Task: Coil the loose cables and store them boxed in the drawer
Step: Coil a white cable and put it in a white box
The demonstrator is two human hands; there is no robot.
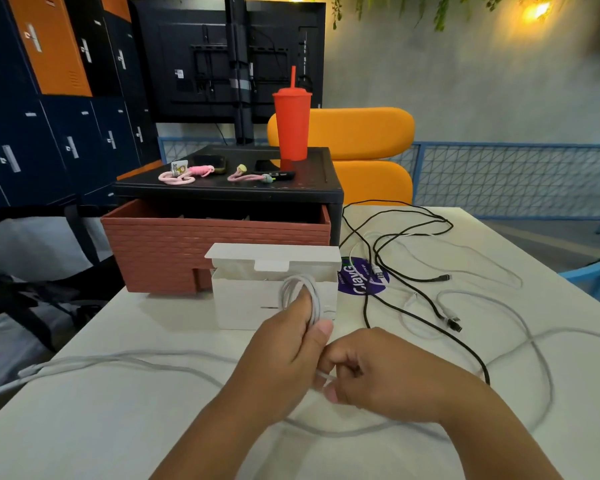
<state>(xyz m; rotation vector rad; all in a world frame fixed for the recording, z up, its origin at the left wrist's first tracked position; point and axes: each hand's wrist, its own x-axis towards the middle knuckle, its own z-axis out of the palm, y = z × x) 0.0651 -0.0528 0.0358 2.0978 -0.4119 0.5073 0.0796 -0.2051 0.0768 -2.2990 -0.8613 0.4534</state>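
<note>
The left grip (pixel 284 344) holds a white coil (pixel 300 292) mid-frame; the right grip (pixel 388 375) pinches its tail. Next, I'd guess, secure the end, then the box (pixel 243 306).

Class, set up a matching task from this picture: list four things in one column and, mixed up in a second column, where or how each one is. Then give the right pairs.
Things:
1. red cup
2. white coil
3. black cable
4. white box

Place or state:
A. lying loose on the table
B. lid open, in front of the drawer
C. held in the left hand
D. standing on the black stand

Pairs: 1-D, 2-C, 3-A, 4-B
</note>
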